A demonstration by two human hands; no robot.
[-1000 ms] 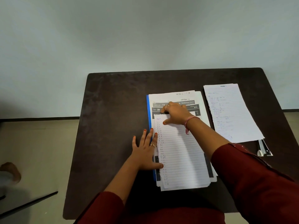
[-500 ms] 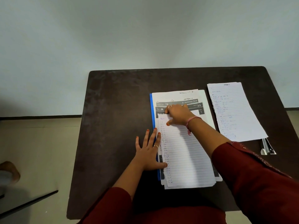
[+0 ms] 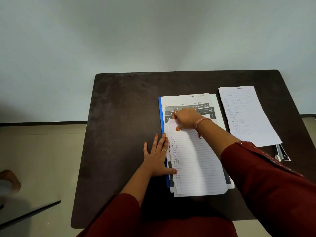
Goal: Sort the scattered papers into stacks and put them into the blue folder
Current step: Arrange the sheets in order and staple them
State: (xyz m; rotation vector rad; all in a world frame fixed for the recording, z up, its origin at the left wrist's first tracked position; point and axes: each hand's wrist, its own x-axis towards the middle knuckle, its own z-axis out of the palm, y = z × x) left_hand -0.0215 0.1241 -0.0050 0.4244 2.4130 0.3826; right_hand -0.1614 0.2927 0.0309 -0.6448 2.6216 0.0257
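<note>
The blue folder [image 3: 160, 115] lies on the dark table [image 3: 123, 134], only its left edge showing under a stack of printed sheets [image 3: 188, 100]. A smaller stack of lined handwritten sheets [image 3: 198, 161] lies on top. My right hand [image 3: 185, 118] is at the top edge of the lined stack, fingers curled over that edge and thumb on the top sheet. My left hand [image 3: 156, 158] lies flat on the table against the stack's left side, fingers straight, its thumb resting on the paper edge.
A second pile of lined handwritten sheets [image 3: 246, 117] lies at the table's right side, with a black-and-white item [image 3: 281, 153] sticking out below it. The wall is just behind the table. Floor and a dark bar [image 3: 30, 214] lie to the left.
Both hands keep their places on the stack. The view has shifted slightly, so the table sits a little further right in the frame.
</note>
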